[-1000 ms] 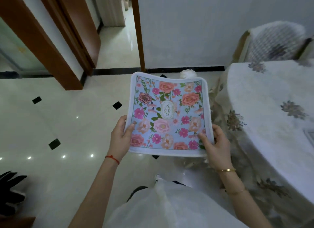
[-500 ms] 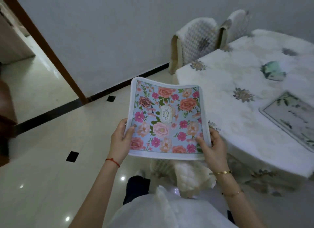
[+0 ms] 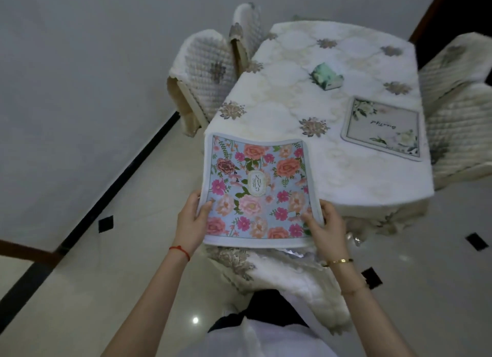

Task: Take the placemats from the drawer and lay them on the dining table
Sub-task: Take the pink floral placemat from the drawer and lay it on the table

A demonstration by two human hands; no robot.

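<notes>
Step in hand, as I read it: carrying a mat to the table, laying not yet done.

The cream quilted-cloth tabletop [image 3: 290, 72] fills the upper centre and right of frame. The blue floral rectangular placemat [image 3: 257, 189] sits at frame centre, held up at the tabletop's near-left corner; its far edge overlaps the cloth in view, contact can't be judged.

Grip: left hand [image 3: 190, 223] pinches the mat's left edge, thumb on top; right hand [image 3: 326, 227] pinches the lower-right edge, thumb on top.

Next move likely calls for pushing forward over bare cloth near the corner, lowering flat, then letting go with both hands.

Around:
- quilted cream chair covers [image 3: 205, 64] upper left; more at right edge
- pale white-flower placemat [image 3: 383, 129] already laid, right of centre, well apart
- small green box-like item [image 3: 326, 76] mid-tabletop, too blurry to identify

Nothing blocks the near corner.
</notes>
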